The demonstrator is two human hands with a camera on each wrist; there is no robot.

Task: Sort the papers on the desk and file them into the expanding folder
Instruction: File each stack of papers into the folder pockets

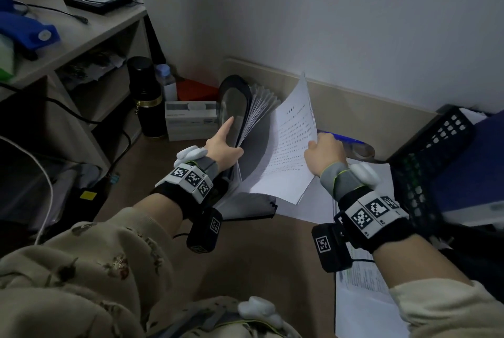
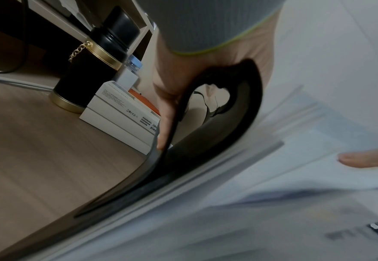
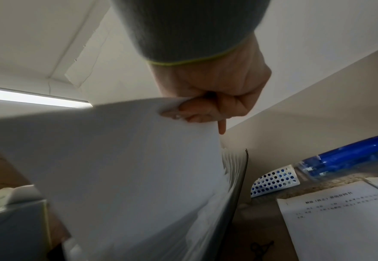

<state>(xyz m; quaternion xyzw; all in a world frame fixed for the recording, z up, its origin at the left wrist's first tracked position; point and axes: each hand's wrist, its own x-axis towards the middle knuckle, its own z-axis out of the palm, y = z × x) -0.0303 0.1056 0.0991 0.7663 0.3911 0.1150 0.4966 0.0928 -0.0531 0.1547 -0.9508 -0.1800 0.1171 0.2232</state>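
A black expanding folder [image 1: 246, 97] stands open on the desk with its pockets fanned out. My left hand [image 1: 231, 138] holds its front cover [image 2: 217, 141]: the index finger lies straight along the outside and the thumb presses the dividers from the other side. My right hand [image 1: 313, 148] pinches the right edge of a few printed sheets [image 1: 289, 152] and holds them tilted, with their lower edge down among the folder's pockets. In the right wrist view the curled fingers [image 3: 194, 113] grip the white sheets [image 3: 127, 167] beside the folder's dividers [image 3: 230, 169].
More printed papers [image 1: 362, 296] lie on the desk at the right, seen too in the right wrist view [image 3: 339, 220]. A black mesh tray [image 1: 436, 141] and a blue pen pack [image 1: 351, 144] sit behind them. A black flask [image 1: 147, 97] and white boxes [image 1: 191, 119] stand left of the folder.
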